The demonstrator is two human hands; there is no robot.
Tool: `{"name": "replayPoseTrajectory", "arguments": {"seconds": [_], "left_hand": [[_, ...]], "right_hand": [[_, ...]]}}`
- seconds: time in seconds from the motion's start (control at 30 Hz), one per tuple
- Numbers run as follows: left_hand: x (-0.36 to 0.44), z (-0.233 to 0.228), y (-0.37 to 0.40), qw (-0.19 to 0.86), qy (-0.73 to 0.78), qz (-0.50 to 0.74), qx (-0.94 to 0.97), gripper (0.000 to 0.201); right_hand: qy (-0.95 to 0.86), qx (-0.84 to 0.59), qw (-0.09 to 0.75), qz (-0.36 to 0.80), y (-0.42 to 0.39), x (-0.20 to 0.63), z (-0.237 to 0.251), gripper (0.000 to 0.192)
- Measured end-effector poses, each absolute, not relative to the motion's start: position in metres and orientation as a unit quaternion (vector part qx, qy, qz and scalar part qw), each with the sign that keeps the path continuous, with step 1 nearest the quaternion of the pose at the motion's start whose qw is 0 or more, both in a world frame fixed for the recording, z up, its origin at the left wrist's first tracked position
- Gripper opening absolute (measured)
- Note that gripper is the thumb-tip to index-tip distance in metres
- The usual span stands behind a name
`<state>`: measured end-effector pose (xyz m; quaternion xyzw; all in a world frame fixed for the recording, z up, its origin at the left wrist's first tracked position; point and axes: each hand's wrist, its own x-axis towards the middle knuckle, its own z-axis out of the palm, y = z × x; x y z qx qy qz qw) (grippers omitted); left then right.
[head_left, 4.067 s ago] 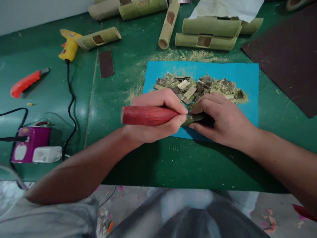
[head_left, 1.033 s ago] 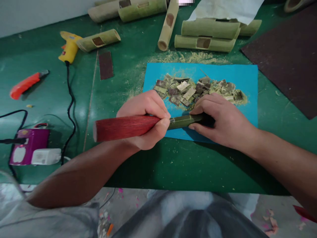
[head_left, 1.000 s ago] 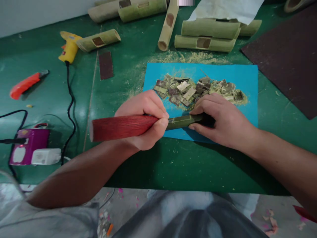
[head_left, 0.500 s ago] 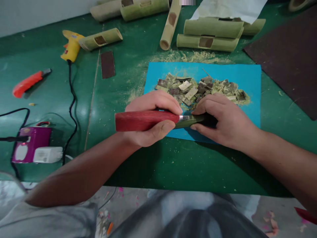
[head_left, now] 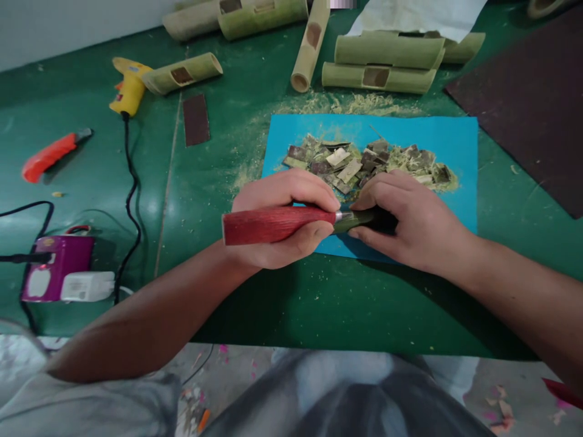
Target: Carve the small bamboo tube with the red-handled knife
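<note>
The left hand (head_left: 285,215) is clenched around a red ribbed wooden tool handle (head_left: 273,223); the right hand (head_left: 410,221) curls over a thin green bamboo stick (head_left: 353,220) at the blue sheet's (head_left: 455,139) 6 o'clock edge. Short, shallow strokes away from the pinning fingers seem safest.

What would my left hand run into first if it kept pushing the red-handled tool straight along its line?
Most likely your right hand, which covers the green bamboo piece right at the tool's tip; the left hand is almost against it already.
</note>
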<state>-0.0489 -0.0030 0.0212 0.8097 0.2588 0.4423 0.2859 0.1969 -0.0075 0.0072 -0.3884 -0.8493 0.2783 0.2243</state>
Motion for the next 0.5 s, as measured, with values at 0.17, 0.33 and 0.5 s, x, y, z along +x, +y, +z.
{"name": "replayPoseTrajectory", "arguments": {"seconds": [0.17, 0.33, 0.5], "left_hand": [[-0.0487, 0.0205, -0.0019, 0.299, 0.246, 0.448, 0.806, 0.016], [-0.0498, 0.0210, -0.0002, 0.310, 0.214, 0.452, 0.808, 0.031], [-0.0497, 0.0158, -0.0014, 0.324, 0.225, 0.477, 0.785, 0.040]], "right_hand": [[-0.847, -0.393, 0.226, 0.278, -0.0073, 0.1957, 0.0081, 0.012], [-0.847, -0.392, 0.228, 0.277, -0.0074, 0.1958, 0.0065, 0.012], [-0.850, -0.392, 0.228, 0.267, -0.0079, 0.1964, 0.0059, 0.012]]}}
